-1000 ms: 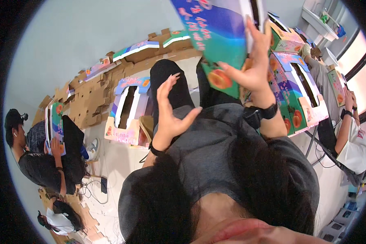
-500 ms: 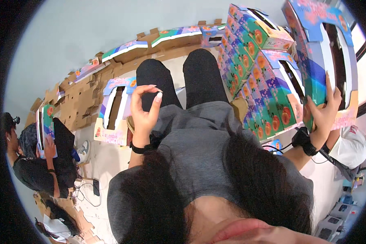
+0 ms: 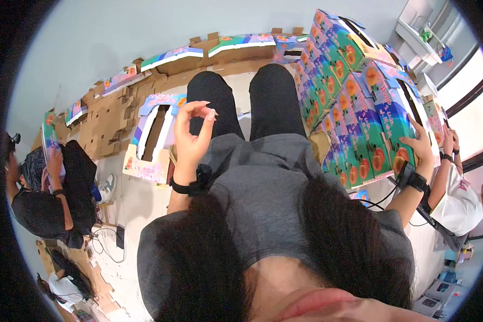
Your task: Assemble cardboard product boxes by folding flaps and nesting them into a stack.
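Head view: near three o'clock, the right hand (image 3: 421, 144) lay against a tall carton (image 3: 385, 104), its grip wide, fingers and thumb spread over the near side and lower corner. That carton stood between two and three o'clock, upright, its long slot facing upward, touching the end of a close row of cartons (image 3: 351, 121) in the same purple, blue and green with printed peaches. What they stood on was hidden. Between one and two o'clock rose a higher stack (image 3: 331, 56) of such cartons.

Just left of centre, toward ten o'clock, the left hand (image 3: 192, 140) was raised and held nothing; its grip was narrow, thumb and fingers curled toward each other. Black bands (image 3: 185, 188) circled both wrists. Close beside that hand, between nine and ten o'clock, stood a single slotted carton (image 3: 167, 137), apart from the row.

Farther toward ten o'clock lay brown cardboard (image 3: 107, 126), with printed carton pieces (image 3: 172, 57) along the wall from eleven to twelve. Toward nine o'clock, a co-worker in black (image 3: 40, 212) held a printed carton (image 3: 49, 131); past three, another in white (image 3: 459, 201) sat.
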{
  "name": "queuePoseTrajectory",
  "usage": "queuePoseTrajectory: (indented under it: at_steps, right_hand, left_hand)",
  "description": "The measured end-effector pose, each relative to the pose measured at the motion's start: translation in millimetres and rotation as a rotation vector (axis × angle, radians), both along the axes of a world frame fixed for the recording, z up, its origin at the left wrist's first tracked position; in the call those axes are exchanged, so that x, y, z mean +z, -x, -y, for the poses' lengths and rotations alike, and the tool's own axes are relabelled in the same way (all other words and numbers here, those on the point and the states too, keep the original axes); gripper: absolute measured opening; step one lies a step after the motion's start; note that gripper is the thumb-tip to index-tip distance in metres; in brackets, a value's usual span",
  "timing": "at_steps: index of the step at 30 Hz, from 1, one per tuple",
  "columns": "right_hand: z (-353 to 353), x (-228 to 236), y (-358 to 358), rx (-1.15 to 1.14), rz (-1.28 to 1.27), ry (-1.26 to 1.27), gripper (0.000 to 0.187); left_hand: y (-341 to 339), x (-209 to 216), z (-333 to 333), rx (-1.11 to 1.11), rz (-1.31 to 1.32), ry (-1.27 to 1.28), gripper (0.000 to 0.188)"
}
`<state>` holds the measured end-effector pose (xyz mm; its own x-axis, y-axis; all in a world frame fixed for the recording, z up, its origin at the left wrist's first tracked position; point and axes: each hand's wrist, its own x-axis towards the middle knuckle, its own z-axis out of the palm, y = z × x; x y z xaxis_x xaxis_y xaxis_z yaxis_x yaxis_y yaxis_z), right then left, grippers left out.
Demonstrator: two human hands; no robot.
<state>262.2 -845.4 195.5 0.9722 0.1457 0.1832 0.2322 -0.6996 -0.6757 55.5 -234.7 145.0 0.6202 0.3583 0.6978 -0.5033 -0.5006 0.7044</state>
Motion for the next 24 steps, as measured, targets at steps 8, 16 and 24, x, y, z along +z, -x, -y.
queuePoseTrajectory:
  at_steps: [8, 16, 24]
  right_hand:
    - [-21, 5, -3, 0.101, -0.08, 0.052, 0.085]
    - [-125, 48, 79, 0.0, 0.385, 0.574, 0.071]
    - [-263, 81, 63, 1.126, -0.285, 0.221, 0.065]
  left_hand:
    - [0, -2, 2, -0.019, -0.15, -0.155, 0.029]
    - [3, 5, -33, 0.293, -0.141, -0.34, 0.054]
    - [52, -90, -184, 0.383, -1.205, -0.253, 0.071]
